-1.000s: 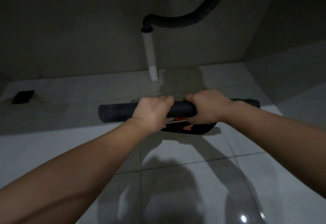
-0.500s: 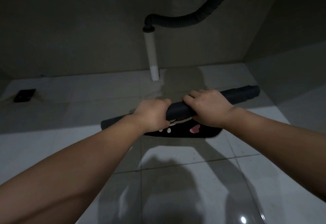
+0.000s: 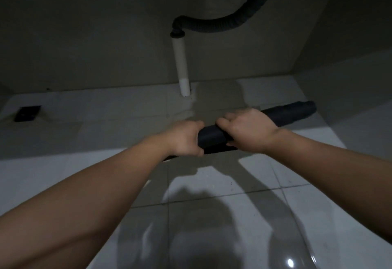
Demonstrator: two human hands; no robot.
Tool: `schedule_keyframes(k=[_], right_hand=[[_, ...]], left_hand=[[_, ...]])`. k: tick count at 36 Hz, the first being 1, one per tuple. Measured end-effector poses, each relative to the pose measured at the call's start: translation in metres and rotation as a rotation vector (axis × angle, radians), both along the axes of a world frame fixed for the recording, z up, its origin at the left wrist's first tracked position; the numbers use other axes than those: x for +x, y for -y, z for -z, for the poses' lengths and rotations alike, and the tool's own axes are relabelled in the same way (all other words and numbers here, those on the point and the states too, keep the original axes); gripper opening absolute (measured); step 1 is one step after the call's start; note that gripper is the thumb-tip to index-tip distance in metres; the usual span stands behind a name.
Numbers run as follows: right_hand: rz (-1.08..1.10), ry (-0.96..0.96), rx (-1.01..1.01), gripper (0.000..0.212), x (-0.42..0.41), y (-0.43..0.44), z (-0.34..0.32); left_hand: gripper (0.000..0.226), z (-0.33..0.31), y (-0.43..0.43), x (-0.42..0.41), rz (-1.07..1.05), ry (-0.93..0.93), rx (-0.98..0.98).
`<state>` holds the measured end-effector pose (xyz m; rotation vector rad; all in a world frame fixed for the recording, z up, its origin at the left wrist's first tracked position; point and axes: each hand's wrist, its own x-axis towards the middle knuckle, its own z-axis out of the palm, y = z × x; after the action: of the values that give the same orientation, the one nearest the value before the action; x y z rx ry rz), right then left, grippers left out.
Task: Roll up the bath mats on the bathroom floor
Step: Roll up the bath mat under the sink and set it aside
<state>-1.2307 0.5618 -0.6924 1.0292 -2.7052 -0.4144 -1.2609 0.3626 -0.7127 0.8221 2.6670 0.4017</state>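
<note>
Left hand [image 3: 185, 138] and right hand [image 3: 247, 129] clasp the dark rolled rubber bath mat [image 3: 212, 136] mid-length, fingers closed around it, apparently keeping the roll tight above the white tiled floor [image 3: 212, 184].

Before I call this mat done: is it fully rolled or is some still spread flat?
Rolled: the bath mat is a dark tube, both hands closed on it, no flat part visible.

I see both forearms bare right to the bottom edge, no sleeve on either. My left hand [image 3: 184, 136] and right hand [image 3: 248, 128] carry no glove, ring or watch.
</note>
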Motion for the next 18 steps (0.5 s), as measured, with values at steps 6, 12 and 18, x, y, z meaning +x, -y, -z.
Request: schedule_keyframes(k=[6, 12, 18], right_hand=[[0.194, 0.222, -0.095, 0.046, -0.005, 0.001, -0.004], [0.416, 0.7, -0.322, 0.042, -0.011, -0.001, -0.009], [0.251, 0.242, -0.12, 0.034, -0.001, -0.004, 0.001]], left_hand=[[0.036, 0.003, -0.001, 0.002, 0.056, -0.457, -0.098], [0.034, -0.002, -0.008, 0.007, 0.151, -0.671, -0.115], [0.041, -0.012, -0.01, -0.004, 0.043, -0.267, -0.117]])
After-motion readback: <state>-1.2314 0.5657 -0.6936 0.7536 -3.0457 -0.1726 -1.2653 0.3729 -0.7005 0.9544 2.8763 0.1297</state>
